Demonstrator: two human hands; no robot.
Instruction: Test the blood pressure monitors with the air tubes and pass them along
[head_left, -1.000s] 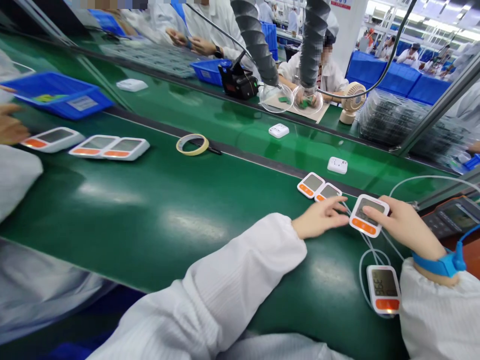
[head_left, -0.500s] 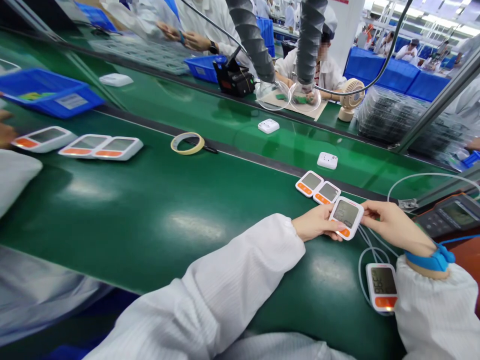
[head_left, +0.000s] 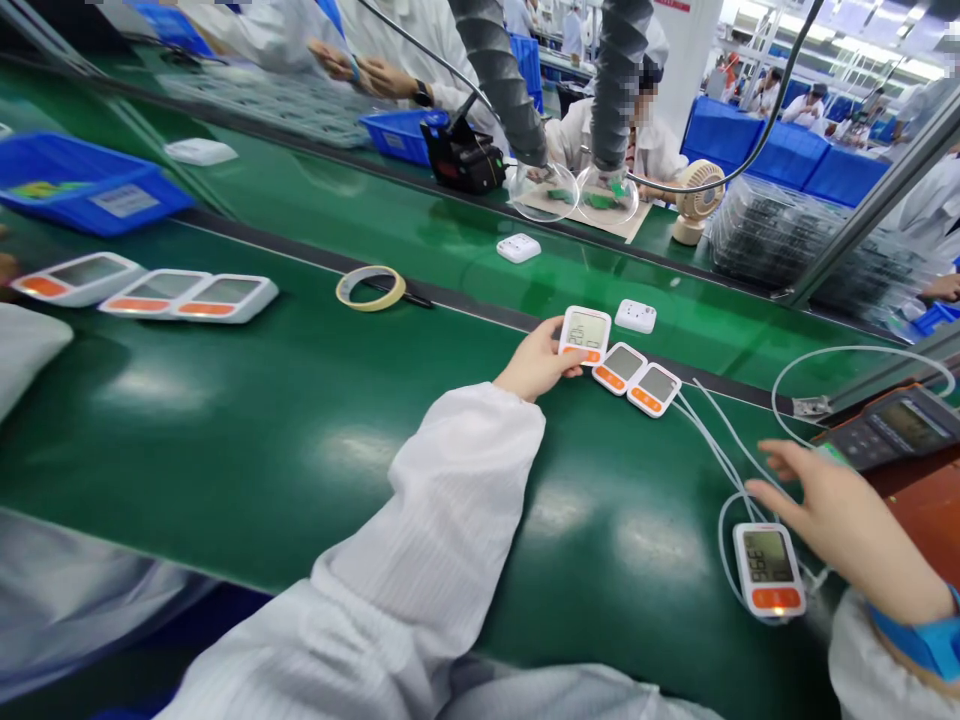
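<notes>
Gripping the monitor (head_left: 585,328) alone now, the left hand (head_left: 538,362) sits farther left. The right hand (head_left: 834,512) is empty; handover looks done.

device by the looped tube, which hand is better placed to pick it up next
Probably the right hand: it is close beside that device, open and seemingly holding nothing. The left hand is farther off and grips a second device.

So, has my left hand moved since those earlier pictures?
Yes. Judged against the tape roll, your left hand has moved left and away from you, holding a white-and-orange device.
</notes>
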